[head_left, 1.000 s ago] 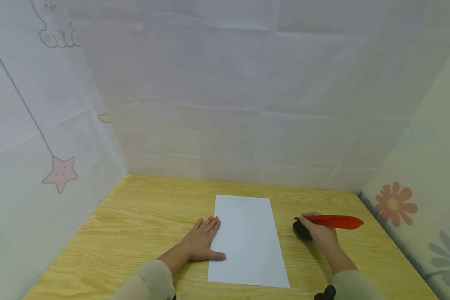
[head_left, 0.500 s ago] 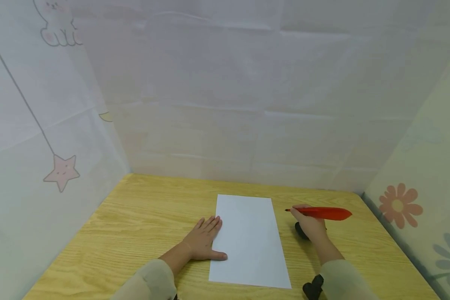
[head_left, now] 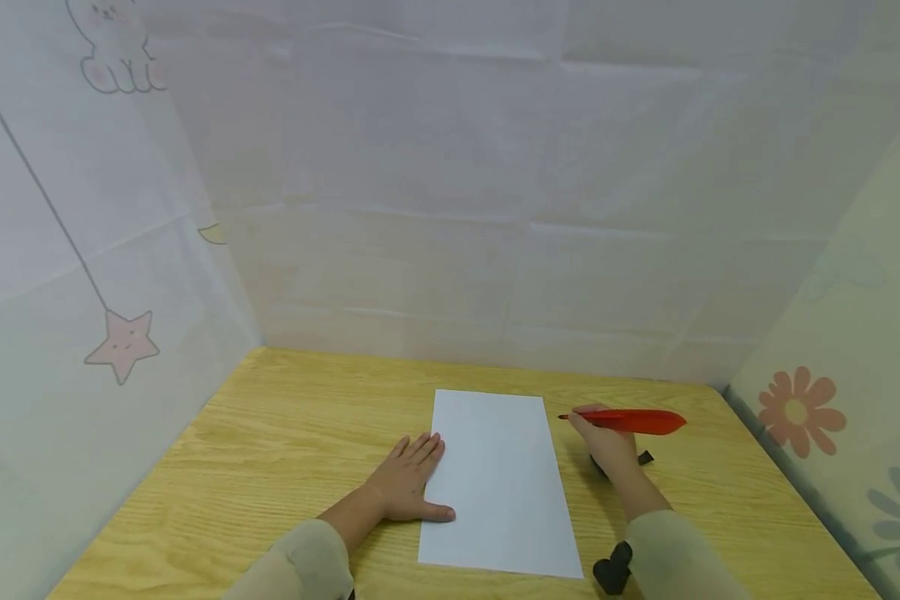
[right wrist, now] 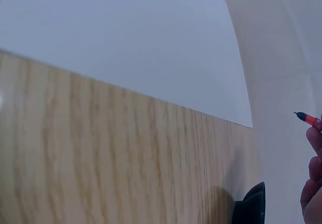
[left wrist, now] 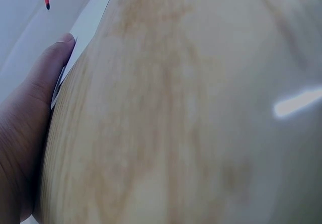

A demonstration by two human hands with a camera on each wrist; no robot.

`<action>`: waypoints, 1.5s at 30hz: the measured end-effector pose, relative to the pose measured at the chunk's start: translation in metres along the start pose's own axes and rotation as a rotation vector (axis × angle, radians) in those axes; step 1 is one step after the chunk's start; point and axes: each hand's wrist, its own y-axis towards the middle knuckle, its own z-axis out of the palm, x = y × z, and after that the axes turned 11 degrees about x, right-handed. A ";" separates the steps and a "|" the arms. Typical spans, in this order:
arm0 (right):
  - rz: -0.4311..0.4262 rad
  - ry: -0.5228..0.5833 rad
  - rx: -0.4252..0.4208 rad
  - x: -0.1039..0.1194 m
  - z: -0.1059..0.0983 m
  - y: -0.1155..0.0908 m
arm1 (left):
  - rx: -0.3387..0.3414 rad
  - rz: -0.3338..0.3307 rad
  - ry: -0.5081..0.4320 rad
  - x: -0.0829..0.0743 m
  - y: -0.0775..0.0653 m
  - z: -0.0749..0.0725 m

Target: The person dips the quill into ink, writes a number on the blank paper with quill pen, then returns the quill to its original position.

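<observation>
My left hand [head_left: 405,483] lies flat with spread fingers, its fingertips and thumb over the left edge of a blank white sheet of paper [head_left: 502,483]. In the left wrist view the left thumb [left wrist: 48,68] rests along the sheet's edge. To the right of the paper, my right hand [head_left: 607,446] pinches a red feather quill pen [head_left: 645,422] near its dark tip. That tip points left, just beyond the sheet's right edge. The right wrist view shows the pen's dark point [right wrist: 302,116] held clear above the table. Behind the right hand is a black object [head_left: 598,468], mostly hidden.
The wooden table [head_left: 307,417] ends at a pale cloth backdrop [head_left: 420,208] behind and at both sides. In the right wrist view, the black object [right wrist: 250,206] stands on the wood beside the paper. A black wrist device [head_left: 612,569] sits at the right cuff.
The right hand has moved left and slightly away from me with the quill pen, from above the black object toward the paper. The left hand and the sheet have stayed in place.
</observation>
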 end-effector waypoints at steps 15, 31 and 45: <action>-0.040 0.042 0.011 0.005 0.021 0.011 | -0.014 -0.017 0.015 -0.002 -0.001 -0.002; 0.021 0.171 -0.003 0.009 0.046 0.022 | -0.012 -0.016 0.020 0.000 0.000 0.000; -0.006 0.167 0.000 0.009 0.070 0.033 | -0.019 -0.016 0.000 -0.002 -0.006 -0.002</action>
